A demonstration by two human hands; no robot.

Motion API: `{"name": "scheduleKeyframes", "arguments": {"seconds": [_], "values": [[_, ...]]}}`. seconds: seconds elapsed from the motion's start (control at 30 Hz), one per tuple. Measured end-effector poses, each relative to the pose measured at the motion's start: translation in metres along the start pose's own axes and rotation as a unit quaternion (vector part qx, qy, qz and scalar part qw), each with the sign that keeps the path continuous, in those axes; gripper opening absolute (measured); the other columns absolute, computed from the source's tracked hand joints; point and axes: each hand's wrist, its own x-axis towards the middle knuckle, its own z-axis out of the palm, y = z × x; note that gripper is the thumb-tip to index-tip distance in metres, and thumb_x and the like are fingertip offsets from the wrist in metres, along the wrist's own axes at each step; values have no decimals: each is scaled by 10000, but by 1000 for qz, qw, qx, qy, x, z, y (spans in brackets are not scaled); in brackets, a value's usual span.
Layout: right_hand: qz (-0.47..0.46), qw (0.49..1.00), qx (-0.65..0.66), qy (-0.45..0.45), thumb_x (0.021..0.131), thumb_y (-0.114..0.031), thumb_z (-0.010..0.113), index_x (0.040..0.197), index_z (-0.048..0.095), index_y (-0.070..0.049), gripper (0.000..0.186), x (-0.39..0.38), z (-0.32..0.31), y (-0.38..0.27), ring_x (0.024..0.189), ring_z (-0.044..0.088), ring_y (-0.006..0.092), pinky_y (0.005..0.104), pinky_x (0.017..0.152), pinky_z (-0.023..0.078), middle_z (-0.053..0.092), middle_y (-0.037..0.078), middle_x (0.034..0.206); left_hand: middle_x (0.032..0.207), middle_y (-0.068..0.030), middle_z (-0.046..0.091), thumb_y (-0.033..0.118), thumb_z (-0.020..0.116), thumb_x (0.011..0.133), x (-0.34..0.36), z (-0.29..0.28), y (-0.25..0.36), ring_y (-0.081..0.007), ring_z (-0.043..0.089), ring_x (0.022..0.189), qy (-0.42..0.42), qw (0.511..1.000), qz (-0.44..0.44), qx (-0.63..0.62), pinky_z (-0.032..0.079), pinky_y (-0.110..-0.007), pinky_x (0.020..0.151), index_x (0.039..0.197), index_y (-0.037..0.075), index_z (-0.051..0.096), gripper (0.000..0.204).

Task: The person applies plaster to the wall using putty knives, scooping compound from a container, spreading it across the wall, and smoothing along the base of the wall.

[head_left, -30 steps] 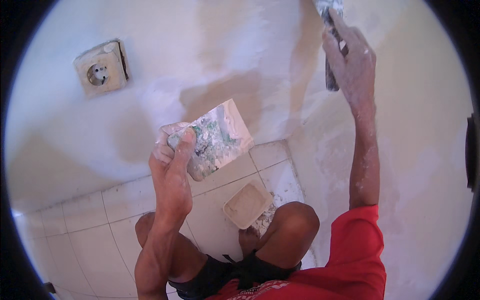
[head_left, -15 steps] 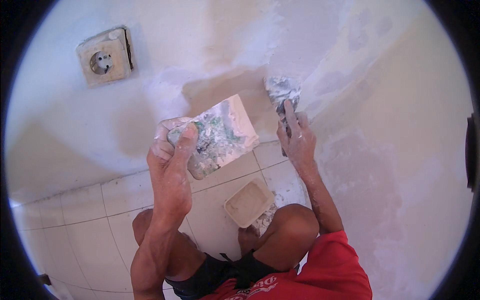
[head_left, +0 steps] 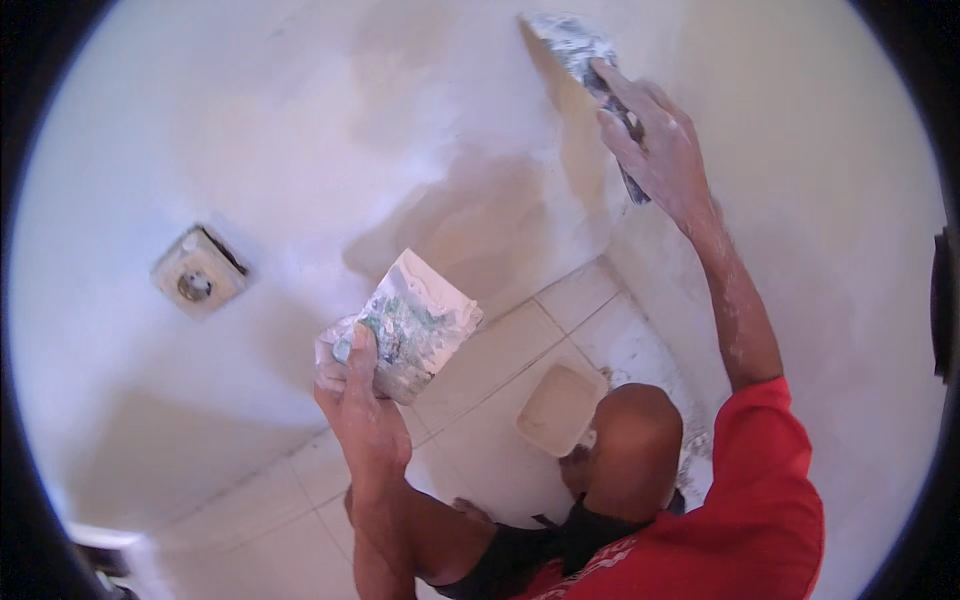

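My left hand (head_left: 362,385) is closed on a flat rectangular plastering board (head_left: 415,325), thumb on top. White putty is smeared over its face, thickest along the far edge, with green and dark patches showing through. Up at the right, my right hand (head_left: 660,150) grips the dark handle of a putty knife (head_left: 572,45), the index finger stretched along it toward the blade. White putty coats that wide blade, which lies at or close to the wall (head_left: 450,110); whether it touches, I cannot tell. Whitish dust covers both hands.
A dirty wall socket (head_left: 200,270) sits loosely in the wall at the left, a dark gap along its edge. On the tiled floor (head_left: 480,365), a pale plastic tub (head_left: 556,408) stands beside my bent knee (head_left: 638,435). Whitish debris lies along the right wall's foot.
My right hand has swept the putty knife up and away along the wall. The board in my left hand is a little lower, and the whole view has shifted and turned.
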Motion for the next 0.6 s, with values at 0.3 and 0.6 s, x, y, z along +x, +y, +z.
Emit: {"name": "scheduleKeyframes", "arguments": {"seconds": [0.3,0.6], "values": [[52,994,44,-90,874,-150,631,1422,476,-165,570,-132,82,33,741,626,354,424,641,532,605,152,957,1088,-75,632,163,575,981,-4,-6,-3,-164,602,1007,-18,996,28,86,471,-340,927,1136,4,547,224],[139,985,103,-27,870,-124,616,1377,529,-154,515,-140,71,33,731,626,351,419,641,535,610,159,968,1046,-58,621,153,587,980,-7,0,-3,-133,589,974,2,994,60,97,474,-313,888,1078,12,556,175]]}}
